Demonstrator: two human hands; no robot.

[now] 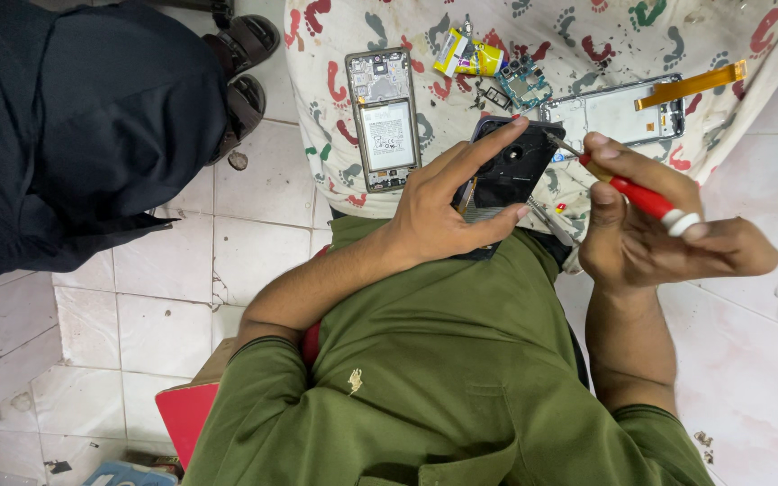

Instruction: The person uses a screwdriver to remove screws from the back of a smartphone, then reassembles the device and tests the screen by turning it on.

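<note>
Left hand [443, 211] clamps black rectangular phone back panel [508, 171] over lap; right hand [650, 234] pinches red-handled screwdriver [646, 198], tip at panel's right edge. Risk: tip slips off, gouging panel or left fingers [488, 144] alongside.

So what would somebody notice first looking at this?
Probably the red-handled screwdriver in the right hand, its tip at the black phone part gripped by the left hand. Behind them, on a footprint-patterned cloth, lies an opened phone.
</note>
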